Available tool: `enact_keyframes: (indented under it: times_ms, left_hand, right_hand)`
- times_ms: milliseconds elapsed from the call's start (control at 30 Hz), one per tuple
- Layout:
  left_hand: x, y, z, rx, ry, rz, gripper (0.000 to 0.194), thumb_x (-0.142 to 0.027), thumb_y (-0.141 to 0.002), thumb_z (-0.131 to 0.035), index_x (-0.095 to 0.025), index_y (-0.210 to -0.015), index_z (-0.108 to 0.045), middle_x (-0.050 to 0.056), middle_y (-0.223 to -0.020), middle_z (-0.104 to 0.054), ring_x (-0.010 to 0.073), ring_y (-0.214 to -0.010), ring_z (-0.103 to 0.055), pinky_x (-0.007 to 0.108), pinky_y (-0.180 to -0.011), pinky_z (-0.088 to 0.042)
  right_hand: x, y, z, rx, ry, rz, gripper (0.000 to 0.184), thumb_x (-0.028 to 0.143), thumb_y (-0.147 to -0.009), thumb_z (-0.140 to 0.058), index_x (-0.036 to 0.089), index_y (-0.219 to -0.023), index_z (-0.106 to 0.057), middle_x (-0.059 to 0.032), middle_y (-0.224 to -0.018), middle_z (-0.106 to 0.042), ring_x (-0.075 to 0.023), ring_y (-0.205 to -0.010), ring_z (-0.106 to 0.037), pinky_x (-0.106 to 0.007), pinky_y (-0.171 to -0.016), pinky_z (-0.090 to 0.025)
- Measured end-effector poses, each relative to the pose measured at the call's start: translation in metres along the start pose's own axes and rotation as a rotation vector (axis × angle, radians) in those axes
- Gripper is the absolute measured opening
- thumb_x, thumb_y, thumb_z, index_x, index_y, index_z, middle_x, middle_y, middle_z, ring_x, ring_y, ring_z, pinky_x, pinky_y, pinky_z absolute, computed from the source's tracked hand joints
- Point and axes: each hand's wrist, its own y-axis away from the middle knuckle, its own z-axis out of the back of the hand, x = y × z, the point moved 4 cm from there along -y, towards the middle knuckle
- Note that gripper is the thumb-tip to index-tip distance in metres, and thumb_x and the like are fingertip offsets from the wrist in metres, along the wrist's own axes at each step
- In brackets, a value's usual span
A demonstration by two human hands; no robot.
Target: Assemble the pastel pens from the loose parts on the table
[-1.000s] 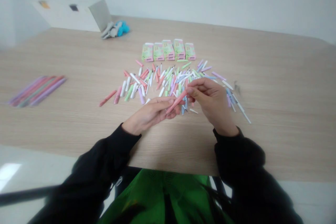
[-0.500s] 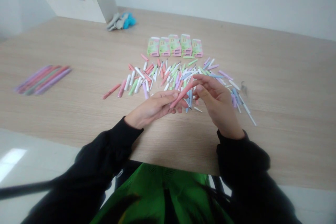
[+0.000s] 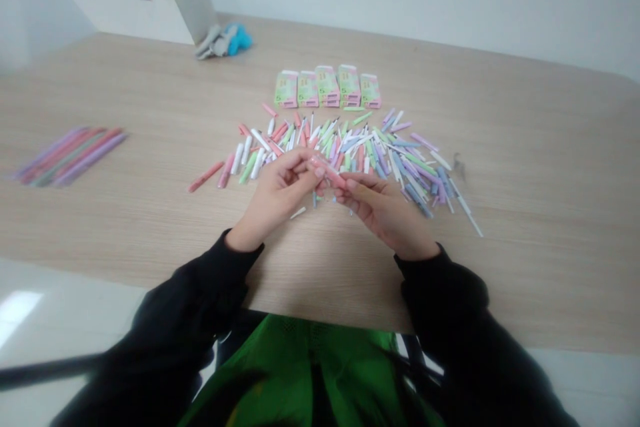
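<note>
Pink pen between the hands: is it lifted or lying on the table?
Lifted: the pink pen is pinched between the left hand and right hand, held above the table.

L hand (image 3: 277, 199), R hand (image 3: 383, 210) prob. pinching

The pen barrel (image 3: 325, 171) is salmon pink. The loose pen parts (image 3: 350, 153) around it come in white, pastel pink, mint green, lilac and pale blue. The boxes (image 3: 326, 86) are green with pink ends, the counter (image 3: 525, 213) is pale wood with a fine grain, the sleeves (image 3: 200, 300) are black, and the mesh top (image 3: 310, 360) is bright green.
</note>
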Motion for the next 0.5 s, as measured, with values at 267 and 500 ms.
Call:
enact_keyframes:
  times_ms: [267,500]
  left_hand:
    - [0.0,-0.003,0.014,-0.144,-0.042,-0.012,0.016,-0.03,-0.088,-0.07,-0.018,-0.079,-0.065,-0.002,-0.059,-0.058,0.0098,-0.056,-0.051,0.02,-0.057,-0.041]
    - [0.004,-0.006,0.017,-0.185,0.072,0.044,0.016,-0.024,-0.088,-0.065,-0.017,-0.074,-0.061,-0.002,-0.059,-0.054,0.0091,-0.055,-0.049,0.02,-0.055,-0.039]
  right_hand:
    - [-0.007,0.001,-0.002,0.024,-0.147,-0.204,0.018,0.008,-0.086,-0.062,0.016,-0.092,-0.077,-0.0034,-0.089,-0.078,-0.0101,-0.084,-0.073,-0.023,-0.096,-0.059]
    - [-0.006,0.001,0.002,0.028,-0.088,-0.165,0.015,0.009,-0.083,-0.07,0.017,-0.093,-0.078,-0.0026,-0.091,-0.078,-0.0078,-0.084,-0.073,-0.02,-0.095,-0.058]
